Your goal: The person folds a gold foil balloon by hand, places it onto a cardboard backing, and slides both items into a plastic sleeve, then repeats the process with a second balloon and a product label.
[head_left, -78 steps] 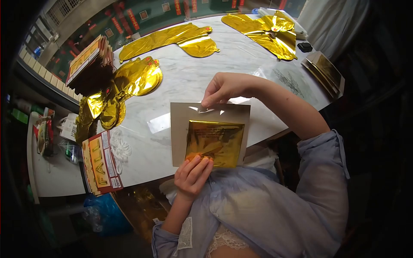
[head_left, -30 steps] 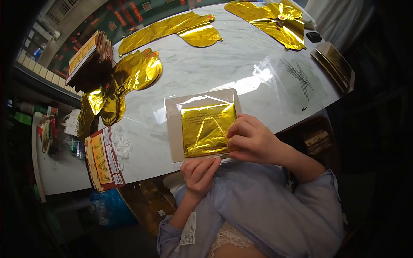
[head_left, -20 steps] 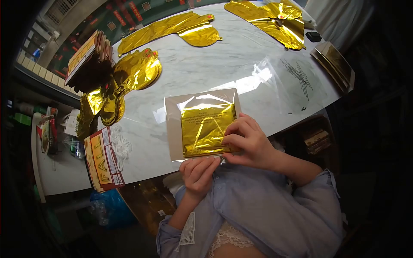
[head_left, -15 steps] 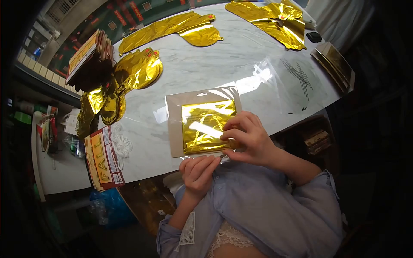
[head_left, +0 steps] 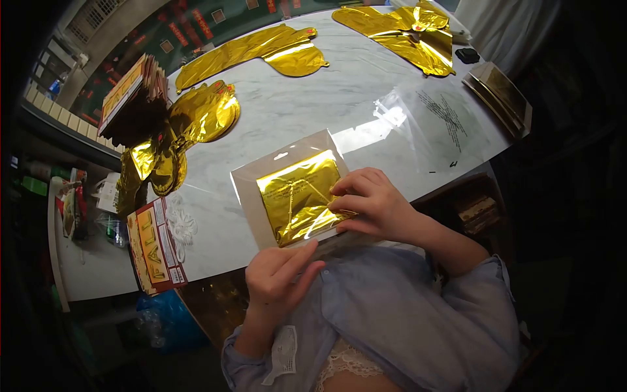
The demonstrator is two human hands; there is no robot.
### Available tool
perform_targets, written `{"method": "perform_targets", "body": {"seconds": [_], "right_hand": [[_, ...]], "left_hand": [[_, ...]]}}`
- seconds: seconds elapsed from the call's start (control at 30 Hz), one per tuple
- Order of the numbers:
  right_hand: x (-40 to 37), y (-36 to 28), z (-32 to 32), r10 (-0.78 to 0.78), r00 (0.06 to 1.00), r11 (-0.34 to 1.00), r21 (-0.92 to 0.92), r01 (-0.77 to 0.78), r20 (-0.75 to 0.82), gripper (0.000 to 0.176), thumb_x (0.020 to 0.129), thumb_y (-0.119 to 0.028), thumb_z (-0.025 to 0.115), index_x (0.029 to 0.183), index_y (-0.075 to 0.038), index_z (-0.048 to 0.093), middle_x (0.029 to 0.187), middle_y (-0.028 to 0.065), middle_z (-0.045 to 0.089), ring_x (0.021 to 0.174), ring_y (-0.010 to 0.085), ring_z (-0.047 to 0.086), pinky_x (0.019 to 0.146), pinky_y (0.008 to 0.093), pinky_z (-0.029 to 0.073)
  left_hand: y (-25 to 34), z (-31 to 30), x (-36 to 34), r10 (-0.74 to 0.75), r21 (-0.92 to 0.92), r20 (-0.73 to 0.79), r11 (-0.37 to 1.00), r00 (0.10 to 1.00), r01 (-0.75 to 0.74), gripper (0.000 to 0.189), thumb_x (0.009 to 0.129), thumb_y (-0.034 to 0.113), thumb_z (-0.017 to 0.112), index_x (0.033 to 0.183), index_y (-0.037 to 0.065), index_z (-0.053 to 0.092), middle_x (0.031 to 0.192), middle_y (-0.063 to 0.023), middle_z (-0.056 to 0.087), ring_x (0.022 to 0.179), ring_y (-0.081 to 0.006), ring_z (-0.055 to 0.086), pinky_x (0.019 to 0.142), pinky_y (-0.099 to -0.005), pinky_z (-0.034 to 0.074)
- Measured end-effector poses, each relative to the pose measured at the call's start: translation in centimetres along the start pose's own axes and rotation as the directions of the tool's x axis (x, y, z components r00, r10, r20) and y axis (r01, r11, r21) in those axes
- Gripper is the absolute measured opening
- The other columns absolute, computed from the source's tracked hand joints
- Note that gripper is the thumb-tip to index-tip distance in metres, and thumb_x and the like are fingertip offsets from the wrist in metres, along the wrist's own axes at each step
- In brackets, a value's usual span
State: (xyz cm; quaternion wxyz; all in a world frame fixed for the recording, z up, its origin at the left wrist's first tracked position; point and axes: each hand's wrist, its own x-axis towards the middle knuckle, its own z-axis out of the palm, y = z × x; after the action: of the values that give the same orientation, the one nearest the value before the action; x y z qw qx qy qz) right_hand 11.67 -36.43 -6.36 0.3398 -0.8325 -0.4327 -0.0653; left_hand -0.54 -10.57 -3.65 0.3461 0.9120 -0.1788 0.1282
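Note:
In front of me on the table lies a clear plastic bag (head_left: 245, 189) with a hang hole and a grey-beige card inside. A folded gold foil balloon (head_left: 287, 196) fills the middle of it, with small print showing faintly across the front. My right hand (head_left: 372, 206) has its fingers curled and pinched on the bag's right side, over the balloon's edge. At the bag's lower edge is my left hand (head_left: 281, 277), its index finger stretched along the edge and its thumb apart. The bag's bottom flap is partly hidden by both hands.
Flat gold foil balloons (head_left: 251, 52) lie across the marble-look table (head_left: 281, 104). A stack of printed cards (head_left: 134, 98) stands at left, near a FALL card (head_left: 157, 245) and white string (head_left: 181, 222). Clear printed bags (head_left: 434, 121) and a card box (head_left: 499, 98) sit at right.
The bag has tilted anticlockwise and shifted left. My left hand has moved left and its thumb has come away from the fingers. My right hand keeps its grip at the bag's right side.

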Motion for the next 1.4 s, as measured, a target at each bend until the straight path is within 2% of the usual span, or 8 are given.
{"method": "perform_targets", "body": {"seconds": [0.17,0.3,0.43,0.53,0.67,0.77,0.87,1.4], "right_hand": [[3.6,3.8,-3.7,-0.028,0.981,0.952,0.304,-0.032,0.191,0.034,0.090,-0.023,0.087,0.120,-0.009,0.078,0.125,0.0111,0.070,0.119,0.0274,0.067,0.103,0.0397,0.052],[9.1,13.7,-7.3,0.278,0.893,0.911,-0.199,-0.362,-0.354,0.019,0.098,-0.022,0.078,0.105,-0.006,0.083,0.102,0.0098,0.075,0.085,0.0257,0.072,0.079,0.0379,0.056],[11.3,21.8,-7.4,0.370,0.865,0.506,-0.707,-0.493,-0.339,0.023,0.099,-0.024,0.072,0.101,-0.004,0.082,0.100,0.0160,0.073,0.099,0.0336,0.073,0.085,0.0446,0.060],[11.6,23.3,-6.9,0.327,0.889,0.464,-0.764,-0.448,-0.322,0.023,0.099,-0.022,0.069,0.096,-0.002,0.081,0.099,0.0179,0.072,0.102,0.0337,0.073,0.088,0.0456,0.061],[11.4,22.7,-7.5,0.293,0.917,0.481,-0.787,-0.387,-0.272,0.019,0.098,-0.019,0.070,0.094,-0.002,0.078,0.099,0.0161,0.073,0.096,0.0337,0.073,0.084,0.0466,0.060],[9.1,13.0,-8.9,0.232,0.971,0.939,-0.247,-0.238,-0.050,0.010,0.097,-0.012,0.074,0.099,-0.003,0.077,0.091,0.0112,0.071,0.082,0.0274,0.070,0.073,0.0398,0.056],[4.6,5.1,-9.5,0.082,0.922,0.976,0.158,-0.152,0.377,0.008,0.096,-0.011,0.078,0.102,-0.005,0.077,0.091,0.0077,0.069,0.078,0.0223,0.068,0.069,0.0345,0.054],[-1.3,-1.4,-3.4,0.225,0.968,0.936,-0.252,-0.246,-0.108,0.012,0.088,-0.009,0.081,0.095,-0.006,0.071,0.083,0.0073,0.064,0.072,0.0265,0.069,0.063,0.0375,0.055]], "left_hand": [[-3.9,-1.4,5.6,0.089,-0.050,0.114,0.995,0.989,-0.084,0.053,0.094,0.015,0.074,0.147,0.009,0.067,0.160,-0.0203,0.053,0.150,-0.0449,0.048,0.123,-0.0509,0.039],[-5.5,0.5,6.1,-0.042,0.249,0.358,0.967,0.933,-0.052,0.071,0.101,0.047,0.060,0.165,0.020,0.046,0.178,-0.0143,0.025,0.164,-0.0440,0.018,0.132,-0.0616,0.009],[-5.7,1.5,5.8,-0.038,0.363,0.294,0.929,0.955,-0.075,0.074,0.103,0.051,0.059,0.168,0.022,0.041,0.178,-0.0147,0.027,0.163,-0.0448,0.021,0.131,-0.0621,0.014],[-5.6,1.5,5.8,-0.052,0.373,0.285,0.926,0.957,-0.060,0.074,0.102,0.052,0.059,0.168,0.022,0.042,0.177,-0.0148,0.028,0.162,-0.0450,0.022,0.130,-0.0620,0.015],[-5.8,1.7,5.6,-0.044,0.363,0.275,0.930,0.961,-0.062,0.074,0.102,0.053,0.060,0.167,0.022,0.043,0.177,-0.0148,0.028,0.162,-0.0454,0.024,0.130,-0.0621,0.016],[-5.9,1.6,5.9,-0.044,0.358,0.268,0.932,0.962,-0.057,0.074,0.102,0.053,0.061,0.167,0.022,0.043,0.177,-0.0148,0.029,0.162,-0.0455,0.025,0.130,-0.0622,0.016],[-5.7,1.6,5.8,-0.057,0.354,0.273,0.934,0.960,-0.045,0.075,0.102,0.053,0.061,0.167,0.023,0.043,0.177,-0.0147,0.029,0.161,-0.0454,0.025,0.130,-0.0623,0.017],[-5.5,1.5,5.9,-0.061,0.362,0.274,0.931,0.960,-0.044,0.075,0.101,0.053,0.063,0.167,0.022,0.044,0.177,-0.0140,0.030,0.162,-0.0444,0.025,0.130,-0.0619,0.017]]}}
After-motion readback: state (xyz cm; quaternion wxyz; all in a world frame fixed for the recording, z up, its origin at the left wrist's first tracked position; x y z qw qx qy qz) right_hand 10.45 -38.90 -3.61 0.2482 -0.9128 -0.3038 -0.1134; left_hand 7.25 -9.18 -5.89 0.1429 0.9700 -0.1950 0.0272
